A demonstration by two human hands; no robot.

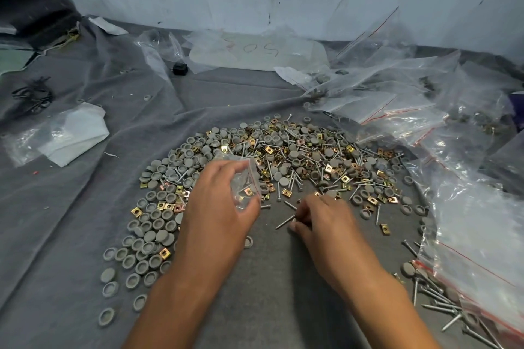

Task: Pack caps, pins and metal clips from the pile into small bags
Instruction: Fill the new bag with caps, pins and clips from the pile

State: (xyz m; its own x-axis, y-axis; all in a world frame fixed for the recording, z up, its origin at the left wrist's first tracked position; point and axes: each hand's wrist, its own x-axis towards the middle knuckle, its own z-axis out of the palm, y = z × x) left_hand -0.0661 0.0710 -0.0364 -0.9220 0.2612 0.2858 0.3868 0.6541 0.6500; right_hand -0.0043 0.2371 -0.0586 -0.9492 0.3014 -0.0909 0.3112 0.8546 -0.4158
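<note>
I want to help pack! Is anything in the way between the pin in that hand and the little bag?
Nothing visible. The right hand pinches a pin over bare grey cloth. The left hand holds the small bag beside it, with only a short open gap of cloth between them.

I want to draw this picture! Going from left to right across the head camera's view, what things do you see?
White folded bag → loose grey caps → left hand holding a small clear bag → right hand pinching a pin → big clear bags with red strips.
</note>
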